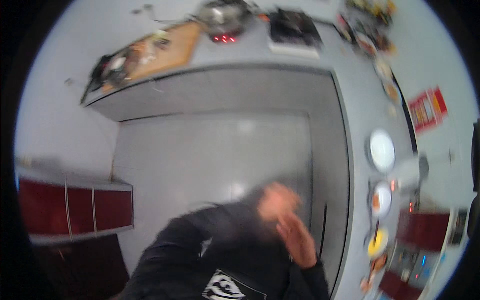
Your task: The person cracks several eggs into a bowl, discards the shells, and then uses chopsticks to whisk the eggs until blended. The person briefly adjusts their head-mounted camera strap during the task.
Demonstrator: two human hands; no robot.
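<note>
Both hands are together in front of my black jacket (225,240), above the grey floor (195,150). My left hand (279,202) is heavily blurred, and whether anything is in it does not show. Just below it, my right hand (298,240) is held flat with its fingers stretched towards the left one. I see nothing in the right hand. Nearest to them is the grey counter front (328,150) on the right. On the counter (358,123) above it stand a white plate (382,150), a white bowl with brownish food (382,198) and a bowl of yellow food (378,243).
Along the far counter are a wooden board (183,45) with blurred items, a metal pot (221,17) near lit red digits (224,38), and a black cooktop-like appliance (294,28). Dark red cabinets (75,206) stand at left. More dishes (392,92) line the right counter.
</note>
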